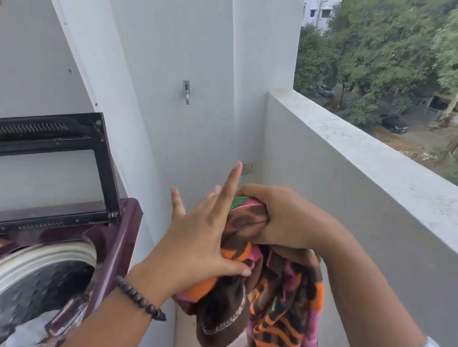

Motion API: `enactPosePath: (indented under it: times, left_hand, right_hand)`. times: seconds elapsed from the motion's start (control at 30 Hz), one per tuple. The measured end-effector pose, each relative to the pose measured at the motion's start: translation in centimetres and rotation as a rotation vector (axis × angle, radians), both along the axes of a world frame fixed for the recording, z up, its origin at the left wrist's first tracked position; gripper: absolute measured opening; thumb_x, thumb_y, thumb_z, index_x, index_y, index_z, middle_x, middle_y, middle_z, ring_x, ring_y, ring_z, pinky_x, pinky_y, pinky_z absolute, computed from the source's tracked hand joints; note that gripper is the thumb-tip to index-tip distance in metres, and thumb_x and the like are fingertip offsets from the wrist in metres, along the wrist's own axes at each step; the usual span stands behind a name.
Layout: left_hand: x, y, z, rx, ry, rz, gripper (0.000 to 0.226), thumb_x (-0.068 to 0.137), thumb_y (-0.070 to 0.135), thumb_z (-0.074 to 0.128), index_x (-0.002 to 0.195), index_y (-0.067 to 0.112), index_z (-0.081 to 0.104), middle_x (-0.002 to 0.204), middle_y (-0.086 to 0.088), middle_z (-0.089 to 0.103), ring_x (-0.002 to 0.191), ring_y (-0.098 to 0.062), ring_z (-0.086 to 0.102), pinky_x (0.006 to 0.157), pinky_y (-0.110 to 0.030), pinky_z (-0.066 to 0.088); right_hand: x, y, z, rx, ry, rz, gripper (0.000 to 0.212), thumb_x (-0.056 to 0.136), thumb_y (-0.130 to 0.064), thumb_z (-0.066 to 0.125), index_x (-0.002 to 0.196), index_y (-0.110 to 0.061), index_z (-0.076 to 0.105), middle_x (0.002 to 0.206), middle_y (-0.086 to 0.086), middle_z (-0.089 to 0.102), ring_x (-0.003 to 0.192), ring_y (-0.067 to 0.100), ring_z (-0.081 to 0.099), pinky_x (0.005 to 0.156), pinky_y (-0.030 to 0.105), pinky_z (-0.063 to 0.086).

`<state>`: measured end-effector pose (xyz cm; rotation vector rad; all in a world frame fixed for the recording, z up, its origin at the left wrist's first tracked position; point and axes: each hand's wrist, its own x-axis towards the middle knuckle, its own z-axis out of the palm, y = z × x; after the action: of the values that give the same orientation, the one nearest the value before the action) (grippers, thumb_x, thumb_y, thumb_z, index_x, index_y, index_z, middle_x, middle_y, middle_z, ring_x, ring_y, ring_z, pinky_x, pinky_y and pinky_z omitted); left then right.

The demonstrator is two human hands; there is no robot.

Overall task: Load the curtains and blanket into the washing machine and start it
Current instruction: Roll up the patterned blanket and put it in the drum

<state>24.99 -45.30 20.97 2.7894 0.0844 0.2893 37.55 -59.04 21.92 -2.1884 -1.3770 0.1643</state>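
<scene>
Left hand [199, 235]: fingers straight and spread, thumb pressing the blanket [265, 302].
Right hand [282, 220]: fingers curled tight round the blanket's bunched top.
Blanket: hangs beside the washing machine [109, 245], outside its drum.
Lid [47, 161]: raised.

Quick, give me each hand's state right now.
Left hand: open, fingers spread, thumb touching the blanket.
Right hand: gripping the bunched top of the blanket.
</scene>
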Motion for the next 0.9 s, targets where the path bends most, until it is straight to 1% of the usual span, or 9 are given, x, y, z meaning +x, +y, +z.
enactPosePath:
  times: [0.07, 0.13, 0.2, 0.27, 0.43, 0.57, 0.63, 0.77, 0.9]
  left_hand:
    - [0.8, 0.1, -0.2, -0.124, -0.101, 0.042, 0.131, 0.063, 0.046, 0.085, 0.148, 0.051, -0.015, 0.126, 0.018, 0.063, 0.120, -0.008, 0.057, 0.119, -0.059, 0.013]
    - [1.2, 0.7, -0.4, -0.224, -0.210, 0.031, 0.107, 0.062, 0.036, 0.086, 0.146, 0.052, 0.021, 0.108, 0.018, 0.070, 0.102, -0.002, 0.065, 0.106, -0.042, 0.045]
    - [1.2, 0.9, -0.6, -0.302, -0.302, 0.008, 0.088, 0.063, 0.025, 0.087, 0.137, 0.046, 0.045, 0.108, 0.019, 0.071, 0.098, 0.005, 0.066, 0.092, -0.026, 0.053]
    - [1.5, 1.3, -0.8, -0.441, -0.369, -0.004, 0.070, 0.065, 0.011, 0.087, 0.125, 0.035, 0.060, 0.108, 0.017, 0.072, 0.099, 0.003, 0.067, 0.091, -0.023, 0.053]
    - [2.3, 2.4, -0.8, -0.977, -0.558, 0.091, 0.055, 0.063, -0.009, 0.080, 0.108, 0.019, 0.067, 0.100, 0.003, 0.075, 0.096, -0.014, 0.070, 0.085, -0.026, 0.056]
    - [2.6, 2.6, -0.2, -1.366, -0.784, 0.271, 0.045, 0.064, -0.006, 0.074, 0.107, 0.003, 0.066, 0.088, -0.002, 0.074, 0.082, -0.017, 0.070, 0.074, -0.030, 0.059]
    - [2.7, 2.3, -0.5, -1.429, -0.832, 0.348, 0.040, 0.074, -0.008, 0.071, 0.112, 0.001, 0.064, 0.092, -0.005, 0.073, 0.084, -0.019, 0.070, 0.073, -0.031, 0.058]
    - [2.5, 1.0, -3.3, -1.395, -0.810, 0.407, 0.048, 0.075, 0.005, 0.077, 0.120, 0.005, 0.061, 0.104, -0.006, 0.072, 0.096, -0.022, 0.070, 0.080, -0.036, 0.056]
    - [1.6, 2.0, -5.4, -1.331, -0.555, 0.268, 0.078, 0.061, 0.032, 0.083, 0.131, 0.014, 0.054, 0.122, -0.007, 0.068, 0.112, -0.023, 0.066, 0.089, -0.036, 0.055]
  right_hand:
    - [0.1, -0.3, 0.2, 0.009, 0.016, -0.003, 0.054, 0.067, -0.019, 0.074, 0.115, -0.031, 0.054, 0.090, -0.006, 0.068, 0.083, 0.014, 0.062, 0.074, 0.032, 0.052]
    - [0.4, -1.0, -0.1, 0.077, 0.109, -0.009, 0.066, 0.066, -0.016, 0.076, 0.123, -0.032, 0.046, 0.091, -0.007, 0.068, 0.080, 0.007, 0.060, 0.070, 0.021, 0.048]
    - [0.7, -1.7, -0.5, 0.164, 0.215, 0.010, 0.073, 0.066, -0.013, 0.077, 0.127, -0.034, 0.043, 0.093, -0.003, 0.068, 0.082, 0.009, 0.062, 0.075, 0.022, 0.049]
    - [1.0, -2.4, -1.1, 0.291, 0.367, 0.051, 0.083, 0.069, -0.011, 0.082, 0.136, -0.036, 0.040, 0.102, 0.000, 0.067, 0.091, 0.014, 0.066, 0.088, 0.030, 0.053]
    - [0.9, -3.7, -3.7, 0.427, 0.620, 0.056, 0.114, 0.065, -0.024, 0.089, 0.153, -0.041, 0.019, 0.142, -0.024, 0.048, 0.132, 0.001, 0.048, 0.110, 0.026, 0.041]
    - [0.4, -3.3, -6.4, 0.559, 0.746, 0.002, 0.125, 0.057, -0.043, 0.092, 0.155, -0.033, 0.016, 0.153, -0.012, 0.040, 0.138, 0.009, 0.044, 0.115, 0.042, 0.037]
    - [0.1, -2.6, -6.9, 0.641, 0.831, -0.013, 0.120, 0.056, -0.043, 0.092, 0.153, -0.032, 0.023, 0.151, -0.005, 0.044, 0.135, 0.016, 0.049, 0.112, 0.047, 0.041]
    - [-0.2, -1.2, -7.3, 0.797, 0.933, 0.006, 0.085, 0.066, -0.018, 0.084, 0.141, -0.023, 0.045, 0.136, 0.009, 0.060, 0.124, 0.032, 0.059, 0.105, 0.056, 0.045]
    - [0.6, -1.1, -6.9, 0.874, 0.903, -0.035, 0.065, 0.063, -0.010, 0.079, 0.125, -0.020, 0.062, 0.122, 0.016, 0.067, 0.112, 0.038, 0.064, 0.098, 0.058, 0.050]
